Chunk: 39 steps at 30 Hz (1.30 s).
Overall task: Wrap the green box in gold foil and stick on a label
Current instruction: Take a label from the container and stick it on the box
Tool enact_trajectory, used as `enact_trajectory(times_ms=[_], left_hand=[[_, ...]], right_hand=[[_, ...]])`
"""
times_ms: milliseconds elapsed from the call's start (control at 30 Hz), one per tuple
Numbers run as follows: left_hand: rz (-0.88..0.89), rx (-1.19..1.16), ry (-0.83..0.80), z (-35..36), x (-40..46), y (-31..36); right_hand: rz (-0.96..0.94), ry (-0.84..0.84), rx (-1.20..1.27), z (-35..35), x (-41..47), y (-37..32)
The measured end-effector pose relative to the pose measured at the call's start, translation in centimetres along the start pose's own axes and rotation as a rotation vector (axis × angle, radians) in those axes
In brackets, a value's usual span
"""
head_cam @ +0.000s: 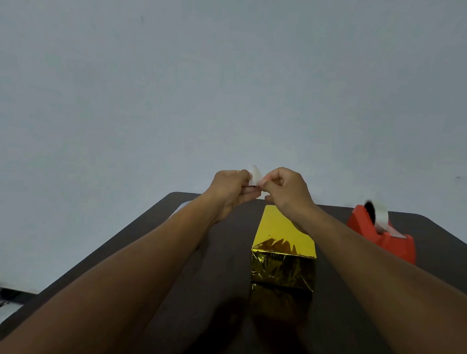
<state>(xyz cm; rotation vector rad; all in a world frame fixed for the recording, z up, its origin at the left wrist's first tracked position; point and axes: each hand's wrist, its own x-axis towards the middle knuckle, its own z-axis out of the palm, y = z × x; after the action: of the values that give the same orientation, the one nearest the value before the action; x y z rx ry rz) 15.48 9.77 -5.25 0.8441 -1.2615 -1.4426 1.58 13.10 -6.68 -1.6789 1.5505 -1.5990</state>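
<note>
Both hands raised at frame centre, above the far edge of the dark table (443,280). Left hand (230,189) & right hand (285,188) each pinch a small white label (254,174) btwn thumb & fingertips. Box wrapped in gold foil (283,254) stands on table, lower centre, below the right wrist. Red tape dispenser (382,235) sits at right, near the box w/o touching it.

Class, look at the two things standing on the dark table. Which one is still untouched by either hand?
Both stand free; the hands pinch a white label above the gold box. The red tape dispenser stands farthest aside.
</note>
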Motion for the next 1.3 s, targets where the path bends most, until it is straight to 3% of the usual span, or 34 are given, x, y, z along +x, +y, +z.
enact_trajectory(times_ms=[267,500,767,867,933,1033,1133,1233,1300], left_hand=[[-0.048,-0.095,0.069,-1.5,0.6,0.1],[-0.055,-0.128,-0.012,-2.3,0.1,-0.3],[-0.066,-0.040,0.308,-4.9,1.5,-0.6],[-0.046,0.016,0.403,-6.1,1.9,-0.9],[-0.034,0.049,0.415,-6.5,2.0,-1.1],[-0.034,0.106,0.415,-6.9,2.1,-1.6],[-0.024,0.155,0.379,-7.2,2.0,-2.1],[0.007,0.260,0.345,-7.5,2.2,-2.8],[0.043,0.332,0.323,-7.7,2.3,-3.1]], right_hand=[[0.200,0.113,0.274,-0.3,0.7,-0.8],[0.146,0.108,0.131,1.2,0.4,-0.3],[0.228,0.282,0.069,0.5,0.9,0.8],[0.212,0.200,0.016,0.6,0.7,1.0],[0.223,0.035,-0.087,1.3,0.5,0.9],[0.129,-0.223,-0.394,3.5,0.1,0.8],[0.060,-0.344,-0.624,5.9,0.3,1.3],[0.045,-0.267,-0.747,7.3,0.8,2.3],[0.014,-0.133,-0.637,7.6,1.0,2.5]])
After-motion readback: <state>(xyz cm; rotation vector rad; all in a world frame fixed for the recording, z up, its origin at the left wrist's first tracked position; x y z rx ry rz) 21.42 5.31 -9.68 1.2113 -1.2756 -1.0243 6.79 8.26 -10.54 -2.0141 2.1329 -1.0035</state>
